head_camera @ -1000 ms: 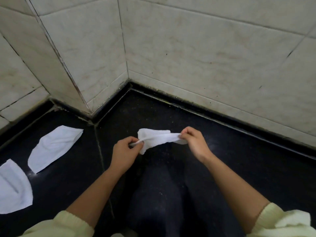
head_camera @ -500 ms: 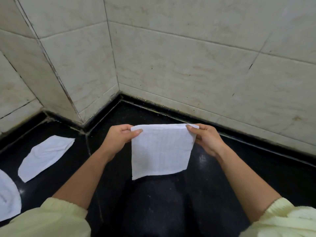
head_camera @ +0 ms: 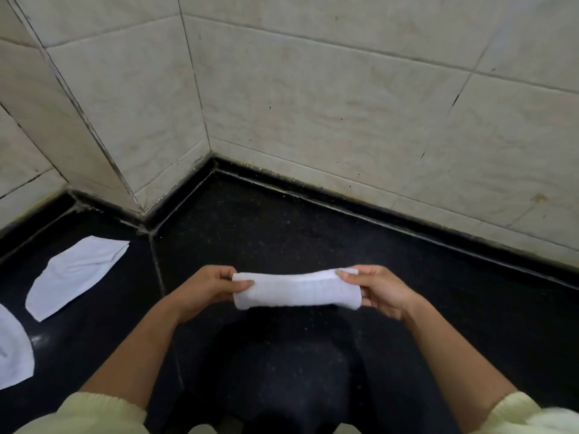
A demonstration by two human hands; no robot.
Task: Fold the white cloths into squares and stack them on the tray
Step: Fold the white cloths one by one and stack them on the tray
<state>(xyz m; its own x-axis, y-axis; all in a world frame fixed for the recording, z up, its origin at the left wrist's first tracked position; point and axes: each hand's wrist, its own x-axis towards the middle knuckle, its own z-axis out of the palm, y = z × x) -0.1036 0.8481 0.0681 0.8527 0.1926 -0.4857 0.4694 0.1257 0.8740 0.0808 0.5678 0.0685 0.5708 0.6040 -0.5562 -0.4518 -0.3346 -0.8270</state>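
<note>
**Folded cloth held at both ends**

Your left hand point(head_camera: 206, 289) and right hand point(head_camera: 380, 291) each pinch one short end of the white cloth point(head_camera: 296, 291). It is folded to a narrow band and stretched between your fingers point(head_camera: 246, 281). Beyond them the black surface point(head_camera: 282, 233) runs bare to the tiled wall point(head_camera: 344, 104). Well left of your fingers lies a loose cloth point(head_camera: 75, 275). The frame edge cuts off a second cloth point(head_camera: 14, 349).

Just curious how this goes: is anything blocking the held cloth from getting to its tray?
Cannot tell: no tray is in view. The left hand and right hand hold the cloth; two spare cloths lie at left.
</note>
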